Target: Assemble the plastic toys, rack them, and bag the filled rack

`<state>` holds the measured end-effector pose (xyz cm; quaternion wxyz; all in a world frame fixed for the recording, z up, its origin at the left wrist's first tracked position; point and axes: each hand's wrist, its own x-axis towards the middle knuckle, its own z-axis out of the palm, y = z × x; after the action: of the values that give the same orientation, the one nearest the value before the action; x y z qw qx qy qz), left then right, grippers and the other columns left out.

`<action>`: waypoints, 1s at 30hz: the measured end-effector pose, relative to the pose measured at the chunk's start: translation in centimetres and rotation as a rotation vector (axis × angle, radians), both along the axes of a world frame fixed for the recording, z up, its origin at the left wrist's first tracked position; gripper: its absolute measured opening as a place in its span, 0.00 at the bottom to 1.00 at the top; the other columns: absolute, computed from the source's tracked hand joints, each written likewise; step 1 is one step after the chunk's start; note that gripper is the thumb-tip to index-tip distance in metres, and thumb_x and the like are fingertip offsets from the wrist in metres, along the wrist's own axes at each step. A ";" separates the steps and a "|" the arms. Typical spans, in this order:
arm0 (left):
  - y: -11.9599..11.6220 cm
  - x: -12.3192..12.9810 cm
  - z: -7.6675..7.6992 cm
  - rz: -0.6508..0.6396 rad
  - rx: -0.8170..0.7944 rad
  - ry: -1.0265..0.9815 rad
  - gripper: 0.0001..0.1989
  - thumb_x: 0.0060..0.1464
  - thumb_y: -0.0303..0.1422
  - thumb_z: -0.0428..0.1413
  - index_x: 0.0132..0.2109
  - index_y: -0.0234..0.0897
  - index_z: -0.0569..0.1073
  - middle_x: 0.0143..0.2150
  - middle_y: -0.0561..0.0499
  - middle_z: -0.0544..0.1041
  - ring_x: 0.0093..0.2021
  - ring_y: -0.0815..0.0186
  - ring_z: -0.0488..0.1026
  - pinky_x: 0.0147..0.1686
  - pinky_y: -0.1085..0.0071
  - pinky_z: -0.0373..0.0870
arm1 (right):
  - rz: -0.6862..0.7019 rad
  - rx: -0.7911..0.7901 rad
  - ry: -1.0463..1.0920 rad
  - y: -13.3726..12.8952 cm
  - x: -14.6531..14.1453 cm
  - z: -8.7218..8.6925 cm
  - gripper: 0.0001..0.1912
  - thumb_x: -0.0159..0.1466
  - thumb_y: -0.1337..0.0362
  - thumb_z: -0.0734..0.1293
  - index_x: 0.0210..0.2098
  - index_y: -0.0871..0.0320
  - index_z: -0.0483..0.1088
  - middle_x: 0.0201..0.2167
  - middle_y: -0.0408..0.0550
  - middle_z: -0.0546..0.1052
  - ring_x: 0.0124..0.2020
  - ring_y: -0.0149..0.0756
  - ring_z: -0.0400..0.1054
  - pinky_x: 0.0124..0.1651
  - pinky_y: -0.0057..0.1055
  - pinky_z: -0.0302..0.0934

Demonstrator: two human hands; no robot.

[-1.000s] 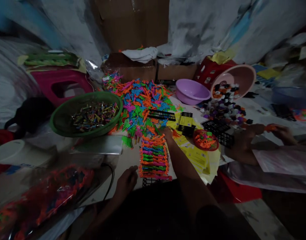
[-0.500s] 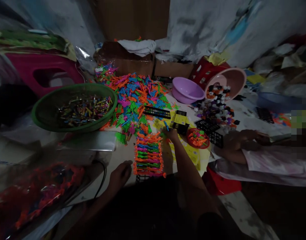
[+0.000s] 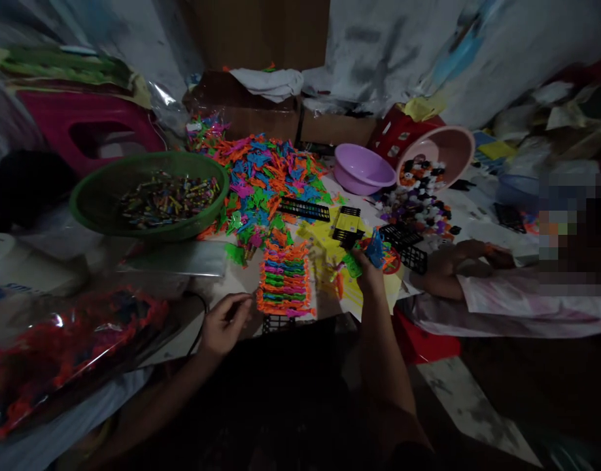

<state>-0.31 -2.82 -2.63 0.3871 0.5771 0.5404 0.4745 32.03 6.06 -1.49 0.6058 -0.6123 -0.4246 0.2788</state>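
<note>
My right hand [image 3: 369, 271] is closed on colourful plastic pieces [image 3: 376, 248], blue and green ones showing, beside a small red basket [image 3: 394, 260]. Left of the row of pieces, my left hand [image 3: 227, 320] is raised with thumb and fingertips curled towards each other; whether something small is between them cannot be made out. Orange, green, blue and pink pieces lie side by side in a neat stacked row [image 3: 283, 280] on a black grid tray [image 3: 279, 323]. Behind it spreads a loose heap of similar pieces [image 3: 265, 170]. Yellow sheets [image 3: 324, 252] lie to its right.
A green basin [image 3: 153, 229] of small coloured sticks stands at left, a purple basin [image 3: 363, 171] at the back. A tipped pink basin [image 3: 457, 154] spills small figures. Another person's arm [image 3: 440, 278] rests at right. A filled plastic bag [image 3: 74, 353] lies front left.
My right hand has moved right from the yellow sheets towards the red basket and now holds several pieces. My left hand has turned and its fingers have lifted. The view has shifted slightly.
</note>
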 end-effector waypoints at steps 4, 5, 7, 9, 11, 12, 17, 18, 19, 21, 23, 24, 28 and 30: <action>-0.7 3.7 5.2 -0.288 0.045 0.022 0.15 0.51 0.37 0.53 0.45 0.35 0.72 0.40 0.46 0.76 0.33 0.68 0.73 0.31 0.75 0.71 | 0.030 0.071 0.266 -3.1 -4.2 2.6 0.22 0.49 0.56 0.67 0.42 0.58 0.65 0.35 0.47 0.74 0.35 0.36 0.70 0.38 0.34 0.66; -0.8 4.6 6.1 -0.356 0.038 0.020 0.18 0.50 0.36 0.54 0.48 0.36 0.70 0.41 0.46 0.76 0.35 0.67 0.73 0.34 0.74 0.71 | 0.053 0.081 0.290 -4.2 -5.5 3.1 0.21 0.49 0.56 0.67 0.41 0.57 0.66 0.34 0.46 0.74 0.34 0.36 0.70 0.37 0.34 0.66; -1.0 5.8 7.2 -0.463 -0.012 -0.012 0.19 0.50 0.36 0.54 0.49 0.36 0.69 0.39 0.47 0.77 0.36 0.66 0.73 0.37 0.73 0.71 | 0.137 0.072 0.238 -6.7 -7.9 3.9 0.18 0.51 0.55 0.67 0.39 0.56 0.67 0.33 0.45 0.74 0.33 0.36 0.70 0.35 0.32 0.66; -1.2 6.1 7.4 -0.535 -0.098 -0.050 0.14 0.51 0.37 0.53 0.43 0.36 0.72 0.34 0.49 0.77 0.33 0.66 0.74 0.35 0.73 0.71 | 0.244 0.041 0.115 -8.8 -9.2 4.2 0.15 0.51 0.54 0.67 0.35 0.56 0.68 0.28 0.43 0.73 0.30 0.34 0.68 0.33 0.30 0.65; -1.3 5.4 7.0 -0.570 -0.195 -0.082 0.11 0.52 0.38 0.51 0.37 0.36 0.73 0.30 0.50 0.77 0.31 0.66 0.74 0.33 0.72 0.72 | 0.261 0.034 0.026 -9.9 -9.1 4.0 0.15 0.52 0.51 0.65 0.31 0.56 0.68 0.23 0.42 0.71 0.24 0.31 0.65 0.28 0.27 0.62; -1.3 4.7 6.5 -0.564 -0.233 -0.103 0.11 0.52 0.38 0.51 0.36 0.35 0.73 0.30 0.49 0.77 0.31 0.65 0.74 0.34 0.71 0.72 | 0.222 0.033 0.007 -10.2 -8.6 3.8 0.17 0.54 0.48 0.62 0.29 0.56 0.68 0.20 0.41 0.69 0.21 0.29 0.63 0.25 0.26 0.59; -1.4 0.4 4.4 -0.328 -0.201 -0.123 0.14 0.48 0.41 0.54 0.38 0.35 0.73 0.33 0.49 0.77 0.33 0.63 0.75 0.34 0.70 0.73 | 0.036 -0.302 -0.193 -10.0 -3.8 1.0 0.18 0.53 0.49 0.61 0.24 0.59 0.68 0.14 0.40 0.64 0.17 0.29 0.58 0.21 0.26 0.53; -1.5 -0.3 4.2 -0.268 -0.154 -0.092 0.14 0.47 0.41 0.55 0.36 0.36 0.74 0.32 0.49 0.77 0.32 0.63 0.74 0.32 0.71 0.73 | 0.067 -0.389 -0.243 -10.1 -3.1 0.3 0.17 0.52 0.50 0.62 0.25 0.59 0.69 0.15 0.41 0.67 0.19 0.30 0.59 0.23 0.26 0.54; -1.7 -0.9 4.1 -0.210 -0.107 -0.057 0.13 0.46 0.41 0.55 0.34 0.37 0.74 0.30 0.50 0.77 0.31 0.63 0.74 0.30 0.72 0.72 | 0.115 -0.452 -0.273 -10.4 -2.5 -0.5 0.16 0.51 0.52 0.62 0.27 0.59 0.70 0.17 0.42 0.69 0.21 0.32 0.62 0.25 0.27 0.56; -2.2 -1.6 3.9 -0.127 -0.042 0.025 0.11 0.44 0.41 0.56 0.30 0.38 0.74 0.25 0.53 0.76 0.27 0.65 0.73 0.25 0.74 0.71 | 0.229 -0.505 -0.263 -11.3 -1.7 -1.8 0.16 0.52 0.54 0.60 0.31 0.59 0.71 0.23 0.44 0.73 0.27 0.35 0.65 0.30 0.29 0.59; -2.8 -2.0 3.3 -0.092 -0.038 0.126 0.10 0.43 0.41 0.57 0.27 0.39 0.74 0.22 0.55 0.74 0.24 0.67 0.71 0.23 0.76 0.69 | 0.311 -0.479 -0.196 -12.5 -1.4 -2.4 0.15 0.52 0.56 0.61 0.34 0.57 0.72 0.28 0.45 0.75 0.33 0.37 0.67 0.35 0.31 0.61; -3.1 -2.2 2.9 -0.086 -0.044 0.179 0.09 0.43 0.40 0.57 0.26 0.39 0.74 0.21 0.56 0.74 0.23 0.68 0.71 0.23 0.76 0.69 | 0.328 -0.448 -0.154 -13.0 -1.4 -2.5 0.15 0.52 0.56 0.61 0.35 0.56 0.72 0.30 0.46 0.75 0.36 0.38 0.67 0.37 0.32 0.61; -3.9 -2.6 0.2 -0.122 -0.006 0.241 0.11 0.43 0.40 0.57 0.28 0.37 0.75 0.27 0.52 0.77 0.28 0.66 0.73 0.30 0.72 0.71 | 0.281 -0.293 0.073 -13.9 -2.2 -2.0 0.14 0.51 0.57 0.65 0.36 0.55 0.71 0.33 0.46 0.76 0.36 0.38 0.69 0.39 0.34 0.62; -3.9 -2.5 -1.2 -0.229 0.020 0.179 0.13 0.46 0.41 0.55 0.33 0.36 0.76 0.35 0.47 0.78 0.35 0.63 0.74 0.35 0.68 0.71 | 0.215 -0.203 0.186 -13.8 -3.1 -2.1 0.13 0.49 0.58 0.67 0.34 0.55 0.71 0.32 0.46 0.75 0.35 0.37 0.69 0.39 0.35 0.62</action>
<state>-2.79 -6.76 -3.84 0.3835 0.6787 0.4985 0.3792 28.92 -7.73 -3.57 0.5445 -0.5928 -0.3993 0.4389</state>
